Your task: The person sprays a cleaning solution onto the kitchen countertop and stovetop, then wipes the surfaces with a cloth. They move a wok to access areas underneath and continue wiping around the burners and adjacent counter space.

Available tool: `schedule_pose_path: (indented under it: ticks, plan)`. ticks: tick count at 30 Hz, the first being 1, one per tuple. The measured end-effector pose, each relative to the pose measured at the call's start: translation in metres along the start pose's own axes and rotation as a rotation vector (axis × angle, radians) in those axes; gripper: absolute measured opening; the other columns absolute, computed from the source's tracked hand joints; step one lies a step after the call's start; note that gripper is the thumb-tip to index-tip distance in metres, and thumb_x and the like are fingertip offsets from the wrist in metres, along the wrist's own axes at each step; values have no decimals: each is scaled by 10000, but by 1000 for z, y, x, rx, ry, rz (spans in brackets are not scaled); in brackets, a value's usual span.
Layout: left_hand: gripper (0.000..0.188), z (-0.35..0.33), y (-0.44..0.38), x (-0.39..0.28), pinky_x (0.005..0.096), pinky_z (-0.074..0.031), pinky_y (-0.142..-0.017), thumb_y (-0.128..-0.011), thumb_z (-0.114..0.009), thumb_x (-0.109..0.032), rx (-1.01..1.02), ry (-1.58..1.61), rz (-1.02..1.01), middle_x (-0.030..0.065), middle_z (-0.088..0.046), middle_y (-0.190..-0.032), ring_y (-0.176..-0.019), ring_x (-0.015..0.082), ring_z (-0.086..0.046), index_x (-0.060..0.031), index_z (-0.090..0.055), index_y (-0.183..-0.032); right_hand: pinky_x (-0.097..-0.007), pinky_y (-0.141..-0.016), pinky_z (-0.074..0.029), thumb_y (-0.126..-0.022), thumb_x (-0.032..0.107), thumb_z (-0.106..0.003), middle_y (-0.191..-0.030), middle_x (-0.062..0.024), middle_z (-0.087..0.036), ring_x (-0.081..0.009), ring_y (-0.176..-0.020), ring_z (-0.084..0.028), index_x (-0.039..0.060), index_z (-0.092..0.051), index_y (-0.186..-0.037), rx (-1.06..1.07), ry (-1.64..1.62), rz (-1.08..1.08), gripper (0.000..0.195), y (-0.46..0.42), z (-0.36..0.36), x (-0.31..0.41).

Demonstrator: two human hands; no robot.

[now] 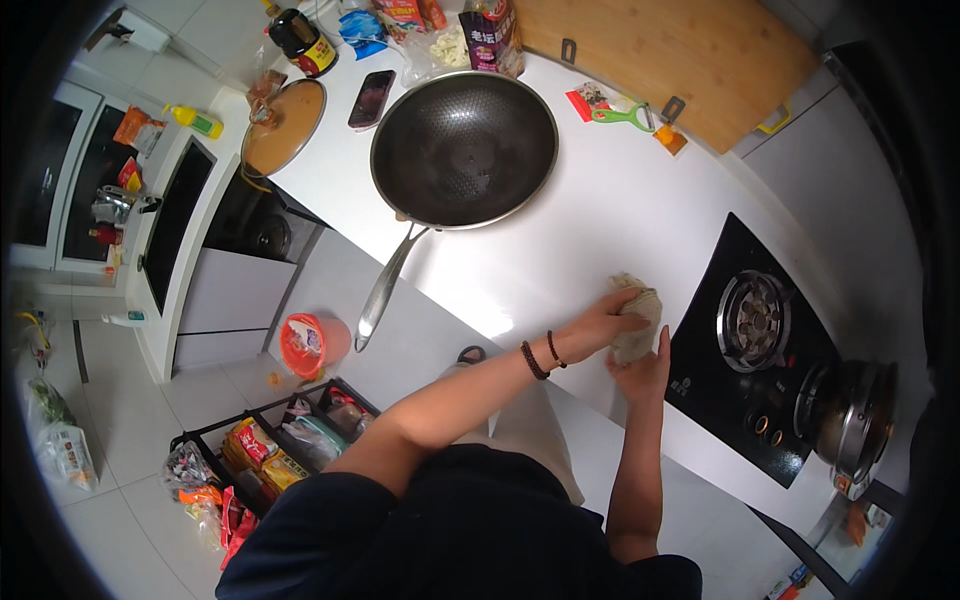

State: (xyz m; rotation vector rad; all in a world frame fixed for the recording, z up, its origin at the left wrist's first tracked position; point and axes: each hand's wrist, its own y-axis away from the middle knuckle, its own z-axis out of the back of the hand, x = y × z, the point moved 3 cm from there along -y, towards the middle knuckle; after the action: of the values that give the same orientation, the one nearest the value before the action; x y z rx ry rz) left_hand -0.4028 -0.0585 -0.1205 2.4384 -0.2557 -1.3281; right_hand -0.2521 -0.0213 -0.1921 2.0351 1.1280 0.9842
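A crumpled, pale grey-green cloth (640, 324) is held over the white counter, left of the gas hob. My left hand (616, 319), with dark beaded bracelets at the wrist, grips it from the left. At the cloth's lower end is my right hand (641, 371), one finger stretched up along its right side; the cloth hides part of this hand, so its hold is unclear. A dark wok (465, 150) with a long metal handle (386, 292) rests on the counter, its handle reaching past the edge.
Right of my hands is a black gas hob (731, 397) with a pot (851, 412). Farther back are a green peeler (622, 115), a wooden board (675, 60), a phone (371, 99) and a glass lid (289, 131). A red bin (315, 345) and a pull-out basket (262, 409) stand below left.
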Motion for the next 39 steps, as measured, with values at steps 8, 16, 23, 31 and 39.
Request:
schedule_pose_path:
  ticks: [8,16,23,31,39]
  plan:
    - [564,0,25,-20,267,-470,-890,-892,-591,-102,27,139,-72,95,-583,-1162,-1057,147,-557,45,-352,-1382,-455,-1005,-409,-954,374,-489,-1304,-97,-500,-257,-1204,-486,114,-392,-1393,288,15,145,519,2,-27,9]
    - [576,72,25,28,263,-466,-858,-828,-730,-286,-152,-276,108,106,-632,-1057,-987,132,-578,40,-511,-1249,-328,-975,-452,-839,-92,-543,-1264,-86,-555,-187,-1153,-547,44,-382,-1384,322,466,363,584,31,-55,17]
    - [455,70,0,14,264,-465,-871,-816,-748,-225,194,-6,165,78,-642,-1065,-970,143,-596,6,-577,-1169,-311,-941,-463,-828,-86,-569,-1195,-107,-592,-175,-1091,-582,43,-370,-1391,296,634,354,611,41,-65,27]
    - [269,73,-37,2,260,-470,-733,-835,-701,-131,-123,-427,-155,18,-619,-922,-831,94,-551,-26,-573,-1047,-275,-744,-483,-839,-10,-648,-986,-130,-655,-147,-834,-621,61,-369,-1363,-171,963,570,597,9,-42,61]
    - [381,53,-17,-29,325,-486,-669,-808,-716,-191,-283,-749,-284,122,-609,-858,-751,213,-572,9,-518,-1065,-215,-763,-439,-868,13,-628,-900,-60,-647,-105,-812,-584,56,-407,-1324,-112,753,921,509,22,-59,53]
